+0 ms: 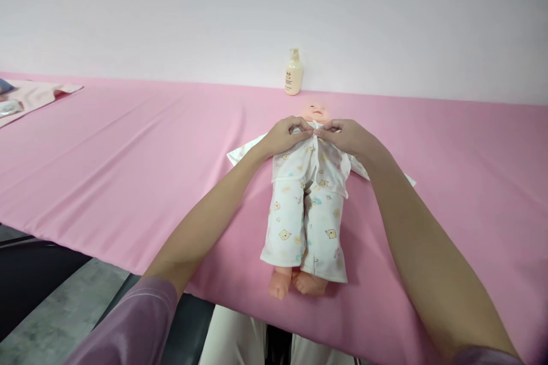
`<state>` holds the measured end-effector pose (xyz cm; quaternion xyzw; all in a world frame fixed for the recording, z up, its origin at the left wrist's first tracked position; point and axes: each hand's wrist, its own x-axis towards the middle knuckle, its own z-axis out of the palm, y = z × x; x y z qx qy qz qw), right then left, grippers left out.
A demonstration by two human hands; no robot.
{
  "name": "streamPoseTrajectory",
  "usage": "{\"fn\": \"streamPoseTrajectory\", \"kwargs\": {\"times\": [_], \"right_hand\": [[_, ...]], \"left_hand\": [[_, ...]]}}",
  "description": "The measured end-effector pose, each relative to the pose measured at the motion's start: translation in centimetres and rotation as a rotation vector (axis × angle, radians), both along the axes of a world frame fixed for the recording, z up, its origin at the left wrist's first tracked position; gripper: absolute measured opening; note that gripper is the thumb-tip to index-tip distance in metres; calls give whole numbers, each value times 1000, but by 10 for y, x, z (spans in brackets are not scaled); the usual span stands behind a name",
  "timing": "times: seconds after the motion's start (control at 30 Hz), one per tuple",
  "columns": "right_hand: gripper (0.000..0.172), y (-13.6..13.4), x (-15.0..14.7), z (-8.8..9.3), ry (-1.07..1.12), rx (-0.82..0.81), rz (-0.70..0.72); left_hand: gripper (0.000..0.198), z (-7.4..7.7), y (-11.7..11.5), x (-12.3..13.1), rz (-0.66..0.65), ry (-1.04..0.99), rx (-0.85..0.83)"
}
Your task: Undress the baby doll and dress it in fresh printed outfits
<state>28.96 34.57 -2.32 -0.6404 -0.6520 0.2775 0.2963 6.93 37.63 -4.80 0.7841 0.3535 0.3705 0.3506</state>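
A baby doll point(309, 205) lies on its back on the pink sheet point(128, 154), head toward the wall, feet toward me. It wears a white printed top point(314, 162) and matching trousers point(306, 228). My left hand point(285, 134) and my right hand point(346, 136) meet at the doll's neck. Both are closed, pinching the two front edges of the top together just under the chin. The doll's bare feet point(295, 283) stick out near the table's front edge.
A cream pump bottle point(293, 73) stands against the white wall behind the doll's head. A pale pink cloth point(34, 95) with small items on it lies at the far left. Grey floor shows below the sheet's front-left edge.
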Motion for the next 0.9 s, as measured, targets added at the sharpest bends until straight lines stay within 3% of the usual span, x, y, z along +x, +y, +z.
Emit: {"fn": "streamPoseTrajectory", "kwargs": {"times": [0.17, 0.43, 0.67, 0.77, 0.9], "right_hand": [[23, 0, 2, -6, 16, 93, 15], [18, 3, 3, -5, 62, 3, -55], [12, -8, 9, 15, -63, 29, -221], [12, -15, 21, 25, -135, -34, -214], [28, -11, 23, 30, -176, -13, -205]], "left_hand": [[18, 2, 0, -2, -1, 17, -15], [22, 2, -2, 3, 58, -50, -87], [14, 3, 0, 2, 70, -74, -145], [20, 3, 0, 3, 77, -122, -191], [23, 3, 9, 10, 161, -83, -95]]}}
